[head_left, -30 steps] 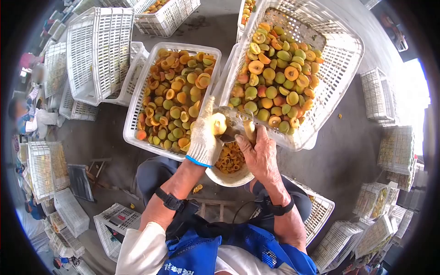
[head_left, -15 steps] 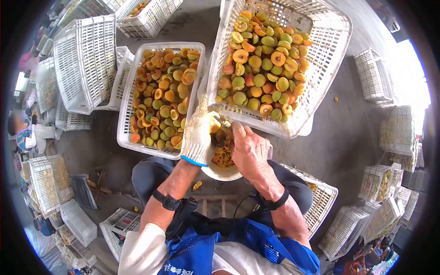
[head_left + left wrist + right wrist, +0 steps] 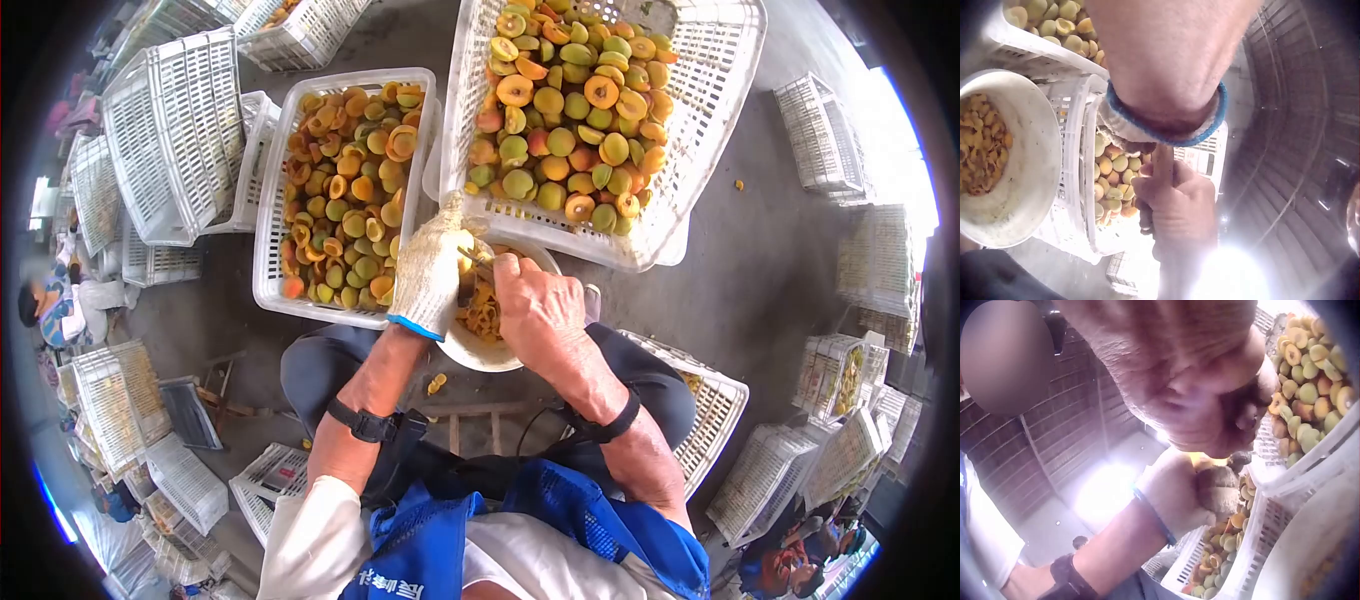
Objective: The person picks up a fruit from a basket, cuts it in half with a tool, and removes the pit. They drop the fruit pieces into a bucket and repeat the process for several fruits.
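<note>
In the head view my left hand point(image 3: 426, 272), in a white knit glove with a blue cuff, holds a yellow-orange fruit point(image 3: 466, 248) above a white bucket point(image 3: 482, 358) of orange scraps. My bare right hand point(image 3: 545, 308) is curled round a slim tool point(image 3: 484, 261) whose end meets the fruit. The left wrist view has the right hand point(image 3: 1184, 209) gripping a tan handle point(image 3: 1162, 164) just beyond the glove point(image 3: 1127, 128). In the right wrist view, the right hand's fingers point(image 3: 1210, 425) partly cover the fruit point(image 3: 1200, 461) and the tool; the gloved hand point(image 3: 1175, 490) is close below.
A crate of fruit halves point(image 3: 262, 255) stands at front left, a larger crate of fruit point(image 3: 745, 75) at front right. Another crate point(image 3: 722, 425) lies beside the right knee. Stacked white crates point(image 3: 175, 135) line both sides; people sit at far left and lower right.
My right hand has come in close to the gloved hand, bringing the tool to the fruit. The crates appear shifted upward and left in the head view.
</note>
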Tool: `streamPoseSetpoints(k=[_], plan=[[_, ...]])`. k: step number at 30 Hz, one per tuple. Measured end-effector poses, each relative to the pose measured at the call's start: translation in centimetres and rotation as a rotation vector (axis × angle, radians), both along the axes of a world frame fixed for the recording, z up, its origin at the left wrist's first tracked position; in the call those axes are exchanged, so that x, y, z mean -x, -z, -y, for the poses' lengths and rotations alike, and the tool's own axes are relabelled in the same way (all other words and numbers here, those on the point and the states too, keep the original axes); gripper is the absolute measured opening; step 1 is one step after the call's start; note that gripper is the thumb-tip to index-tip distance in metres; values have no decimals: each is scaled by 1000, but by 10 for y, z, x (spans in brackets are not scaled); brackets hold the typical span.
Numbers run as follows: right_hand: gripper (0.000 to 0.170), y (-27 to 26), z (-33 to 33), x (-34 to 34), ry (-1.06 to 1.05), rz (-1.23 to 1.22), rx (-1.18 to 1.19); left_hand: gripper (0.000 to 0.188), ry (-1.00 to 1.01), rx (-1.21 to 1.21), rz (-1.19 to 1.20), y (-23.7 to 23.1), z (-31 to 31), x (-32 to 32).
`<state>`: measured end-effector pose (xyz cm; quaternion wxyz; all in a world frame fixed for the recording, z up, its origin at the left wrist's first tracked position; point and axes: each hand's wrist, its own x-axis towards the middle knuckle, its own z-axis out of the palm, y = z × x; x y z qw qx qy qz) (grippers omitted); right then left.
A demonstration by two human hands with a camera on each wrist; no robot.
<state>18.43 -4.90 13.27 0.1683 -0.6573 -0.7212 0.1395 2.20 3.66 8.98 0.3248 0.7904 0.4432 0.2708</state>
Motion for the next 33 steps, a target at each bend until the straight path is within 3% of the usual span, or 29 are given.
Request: streamPoseSetpoints(k=[1, 6, 8, 9, 11, 12, 13, 15, 16, 17, 19, 21, 22, 24, 26, 27, 28, 29, 31, 32, 33], plan=[[22, 0, 2, -5, 5, -4, 5, 28, 44, 255, -72, -7, -1, -1], [13, 7, 12, -23, -24, -109, 61, 28, 92, 19, -119, 10, 10, -6], [15, 13, 21, -22, -28, -27, 36, 30, 72, 292, -128, 15, 10, -9], [15, 15, 25, -19, -15, -28, 35, 30, 84, 290, -130, 17, 12, -13], [18, 17, 32, -11, 7, 177, -13, 44, -64, 529, 124, 22, 14, -19], [28, 18, 32, -9, -34, 315, -29, 42, -32, 343, 141, 40, 14, -16], [28, 18, 33, -10, -27, 318, -40, 42, -26, 332, 144, 47, 14, -14], [24, 15, 37, -11, -60, 252, -98, 41, -28, 292, 76, 49, 16, -11], [21, 2, 38, -15, -74, 199, -166, 41, -14, 129, -58, 45, 17, -10], [20, 13, 39, -15, -40, 158, -50, 41, 25, -34, -165, 42, 19, -14], [12, 18, 43, -26, -86, -16, 92, 38, -11, 243, -258, 19, 30, -29], [15, 25, 51, -33, -92, -86, 86, 37, -161, 706, 20, 13, 40, -39], [15, 18, 57, -32, -93, -158, 50, 36, -98, 626, -51, 12, 44, -31], [19, 15, 65, -39, -63, -233, 212, 36, -34, 529, -115, 16, 52, -42], [23, 9, 68, -39, -37, -278, 342, 31, 60, 238, 7, 16, 62, -35], [27, 6, 70, -40, -28, -283, 417, 32, 46, 317, 168, 11, 70, -35], [30, 12, 73, -39, 17, -313, 406, 34, 110, 284, 90, 30, 61, -23], [33, 21, 80, -34, 62, -334, 395, 35, 312, -198, -149, 20, 59, -19], [37, 29, 81, -33, 9, -320, 413, 32, 358, -248, -167, 18, 62, -14], [35, 29, 84, -34, -11, -301, 364, 32, 202, 357, 163, 28, 67, -13], [33, 27, 85, -37, -26, -278, 315, 38, 449, -211, -155, 20, 60, -9]])
